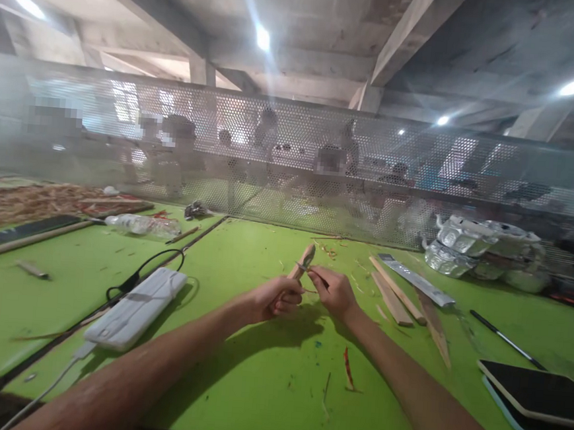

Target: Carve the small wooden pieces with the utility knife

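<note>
We find the left hand (280, 298) curled closed around a carved wooden stick (305, 258), which is held tilted above the green tabletop (255, 371), its upper end projecting from the fist; the right hand (333, 291) is just beside it, thumb and fingers bent inward, their tips near a thin grey piece (302, 266) lying across the wood; we cannot tell how fully those fingers close or whether they grip that piece.

To the right we note flat wooden strips (390, 297), a silvery packet (418, 281) and a slim black-and-silver pen (506, 338); beyond them we record foil-like silver objects (463, 245).

To the left we observe a white power bank (135, 309) with a cable attached, a clear plastic bottle (142, 225) and a heap of wood shavings (34, 203); a perforated metal screen (282, 155) stands behind.
</note>
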### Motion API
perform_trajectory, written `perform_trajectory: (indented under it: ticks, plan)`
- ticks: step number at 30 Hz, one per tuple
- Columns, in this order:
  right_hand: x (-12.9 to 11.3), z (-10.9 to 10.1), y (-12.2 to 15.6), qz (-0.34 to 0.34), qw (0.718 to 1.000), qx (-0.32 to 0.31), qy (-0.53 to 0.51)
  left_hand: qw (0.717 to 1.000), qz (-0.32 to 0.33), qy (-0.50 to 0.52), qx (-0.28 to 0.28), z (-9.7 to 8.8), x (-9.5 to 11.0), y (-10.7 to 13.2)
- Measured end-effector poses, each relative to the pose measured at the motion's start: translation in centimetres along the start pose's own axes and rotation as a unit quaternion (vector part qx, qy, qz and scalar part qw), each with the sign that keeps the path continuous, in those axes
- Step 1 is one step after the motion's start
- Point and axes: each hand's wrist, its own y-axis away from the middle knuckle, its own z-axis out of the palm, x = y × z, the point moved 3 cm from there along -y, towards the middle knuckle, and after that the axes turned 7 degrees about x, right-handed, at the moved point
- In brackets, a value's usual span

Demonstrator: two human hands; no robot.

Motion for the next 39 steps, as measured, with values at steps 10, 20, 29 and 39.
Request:
perform_trajectory:
  ticks: [10,20,29,39]
  plan:
    - [2.2,-1.2,0.0,0.028,0.997,0.011,0.072,0.999,-0.044,-0.011,0.003,0.4,-0.6,0.1]
    - [3.9,-2.1,-0.2,0.146,0.98,0.015,0.136,0.998,-0.031,-0.054,-0.029,0.4,-0.3,0.4]
    - [6.0,-5.8,-0.4,0.239,0.956,0.137,0.104,0.992,0.005,-0.069,-0.104,2.4,-0.9,1.2]
    - [-1.3,-1.4,-0.9,0.031,0.999,0.008,-0.03,0.999,0.034,-0.01,-0.037,0.6,0.0,0.4]
